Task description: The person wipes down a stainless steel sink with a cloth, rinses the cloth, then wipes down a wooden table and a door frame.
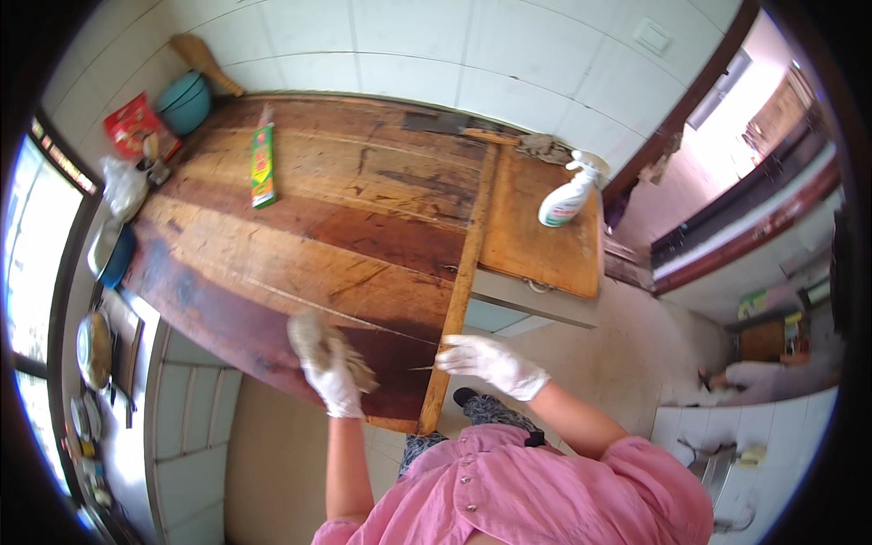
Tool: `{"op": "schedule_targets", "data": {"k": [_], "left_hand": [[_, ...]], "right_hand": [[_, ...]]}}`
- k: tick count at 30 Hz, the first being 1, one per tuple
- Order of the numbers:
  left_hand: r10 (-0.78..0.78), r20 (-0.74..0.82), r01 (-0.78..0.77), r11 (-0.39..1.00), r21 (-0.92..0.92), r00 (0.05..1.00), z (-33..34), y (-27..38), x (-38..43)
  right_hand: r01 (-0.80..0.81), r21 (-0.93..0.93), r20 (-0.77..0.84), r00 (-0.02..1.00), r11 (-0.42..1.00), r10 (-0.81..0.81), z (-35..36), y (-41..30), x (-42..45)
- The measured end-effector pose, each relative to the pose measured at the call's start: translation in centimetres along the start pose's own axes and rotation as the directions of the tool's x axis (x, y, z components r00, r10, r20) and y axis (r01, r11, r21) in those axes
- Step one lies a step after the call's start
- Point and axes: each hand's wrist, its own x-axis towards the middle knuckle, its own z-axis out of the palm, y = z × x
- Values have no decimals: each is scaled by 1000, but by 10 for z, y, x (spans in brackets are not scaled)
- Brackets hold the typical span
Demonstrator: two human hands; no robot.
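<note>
My left hand (pixel 335 387), in a white glove, holds a grey-brown cloth (pixel 320 347) down on the dark front part of a wooden tabletop (pixel 368 272). My right hand (pixel 487 364), also gloved, rests with its fingertips at the table's right edge strip; no object shows in it. The wood near the cloth looks dark and wet. A white spray bottle (pixel 567 197) stands on a smaller wooden board (pixel 535 238) at the right. Behind it, a crumpled grey rag (pixel 543 148) lies by the wall. A green and yellow box (pixel 262 167) lies on the tabletop, farther back.
At the back left are a teal bucket (pixel 185 102), a red packet (pixel 139 126), a brush-like tool (pixel 203 61) and a plastic bag (pixel 125 187). A blue bowl (pixel 117 255) sits at the left edge. A metal counter (pixel 139 381) stands left, a doorway right.
</note>
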Motion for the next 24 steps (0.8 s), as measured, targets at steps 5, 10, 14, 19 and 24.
{"op": "schedule_targets", "data": {"k": [5,10,14,19,24], "left_hand": [[419,-234,-40,549,835,877,-67,-48,154],[448,53,-216,322,922,892,25,-58,210],[463,533,-691,300,658,709,176,-103,208],[411,880,-932,351,86,236,296,-119,121],[-98,988,-912,382,152,123,225,-98,-2]], "right_hand": [[-56,-107,-876,478,993,-67,-83,54,-182],[400,82,-991,-64,913,117,-60,177,-391],[416,56,-882,-406,908,241,10,269,-441],[507,132,-936,-218,852,275,16,281,-418],[434,146,-959,-160,889,235,-34,265,-399]]}}
